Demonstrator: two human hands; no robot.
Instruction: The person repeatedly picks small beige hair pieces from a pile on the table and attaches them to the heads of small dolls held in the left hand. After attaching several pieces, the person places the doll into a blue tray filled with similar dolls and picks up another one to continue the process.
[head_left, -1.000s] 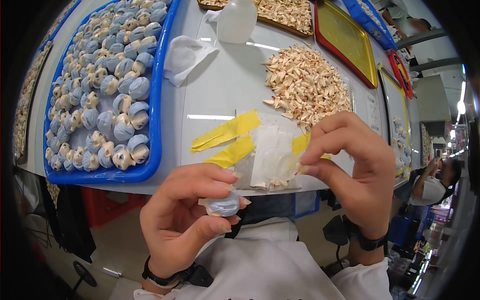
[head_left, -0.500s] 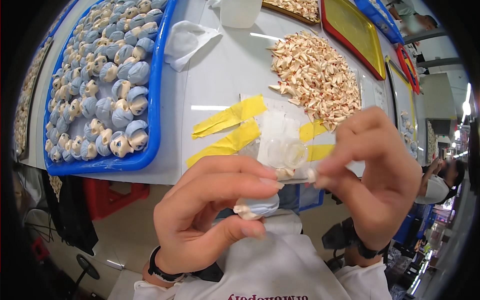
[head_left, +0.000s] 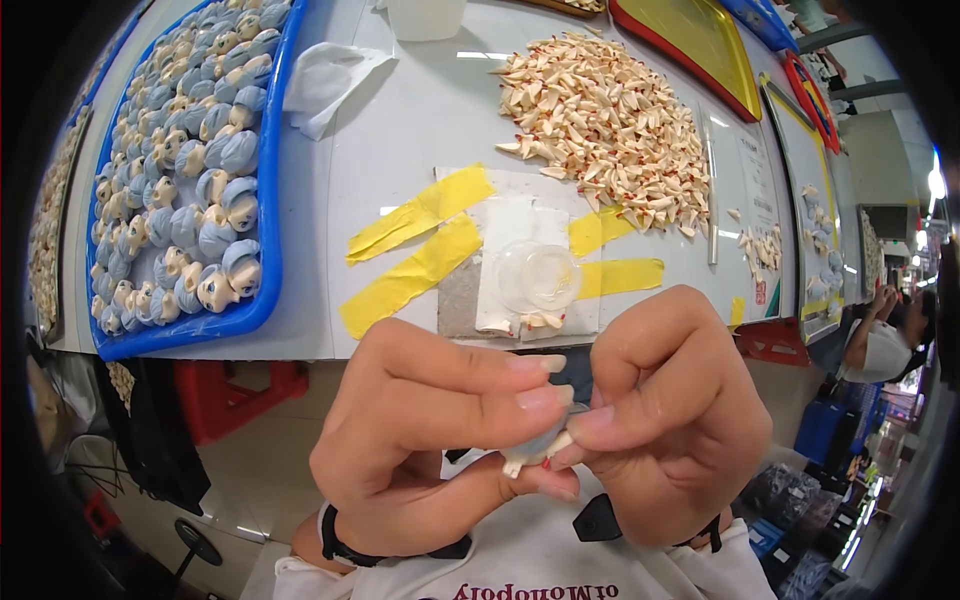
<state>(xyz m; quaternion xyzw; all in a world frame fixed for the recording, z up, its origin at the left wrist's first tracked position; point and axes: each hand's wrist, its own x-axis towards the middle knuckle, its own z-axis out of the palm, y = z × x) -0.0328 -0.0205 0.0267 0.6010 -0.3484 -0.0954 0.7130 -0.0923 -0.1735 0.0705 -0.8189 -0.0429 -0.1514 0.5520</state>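
Note:
My left hand (head_left: pixel 440 440) and my right hand (head_left: pixel 670 420) meet close under the camera, below the table's front edge. Between their fingertips they pinch a small doll head (head_left: pixel 535 455), pale blue-grey with a cream piece at its lower side; most of it is hidden by my fingers. On the table just beyond lies a white pad (head_left: pixel 520 265) held down by yellow tape strips (head_left: pixel 415 245), with a small clear round dish (head_left: pixel 538 275) on it and a few cream bits at its near edge.
A blue tray (head_left: pixel 262 210) at the left holds several blue-haired doll heads. A heap of cream pointed pieces (head_left: pixel 600 125) lies at the back right. A crumpled white cloth (head_left: pixel 325 70), a white cup (head_left: pixel 425 15) and a red-rimmed yellow tray (head_left: pixel 700 40) sit farther back.
Both hands have drawn back from the taped pad toward my body. The right hand has left the pad and joined the left on the small doll head.

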